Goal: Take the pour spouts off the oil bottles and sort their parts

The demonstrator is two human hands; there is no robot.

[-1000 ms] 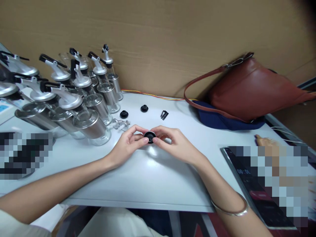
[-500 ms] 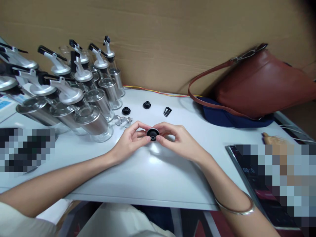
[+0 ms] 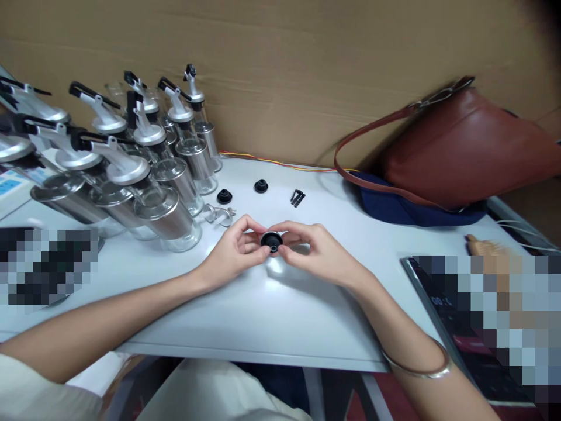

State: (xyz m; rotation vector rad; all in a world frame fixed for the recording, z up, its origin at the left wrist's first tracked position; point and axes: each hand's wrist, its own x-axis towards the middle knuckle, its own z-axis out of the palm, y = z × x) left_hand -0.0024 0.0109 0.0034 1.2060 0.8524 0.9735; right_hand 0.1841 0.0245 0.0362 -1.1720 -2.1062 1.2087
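Between the fingertips of both hands is a round black stopper with a silver rim (image 3: 272, 240), its hollow black side facing me. My left hand (image 3: 239, 245) pinches it from the left, and my right hand (image 3: 304, 242) grips its right edge. Both are held just above the white table (image 3: 245, 318). Beyond the hands lie two black stoppers, one on the left (image 3: 224, 196) and one farther back (image 3: 261, 186). A few small black strips (image 3: 297, 198) rest to their right. Small silver spout caps (image 3: 220, 214) lie just left of my left hand.
Several glass-and-steel bottles (image 3: 164, 213) with silver pourer tops crowd the left side. At the back right, a brown leather bag (image 3: 460, 152) sits on a dark blue cloth (image 3: 407, 210). A dark-screened tablet (image 3: 432, 304) lies at the right. Cardboard (image 3: 280, 82) closes off the back.
The stopper in my fingers has tilted slightly and sits a touch lower. Both hands keep their pinch on it, and the other things have not moved.
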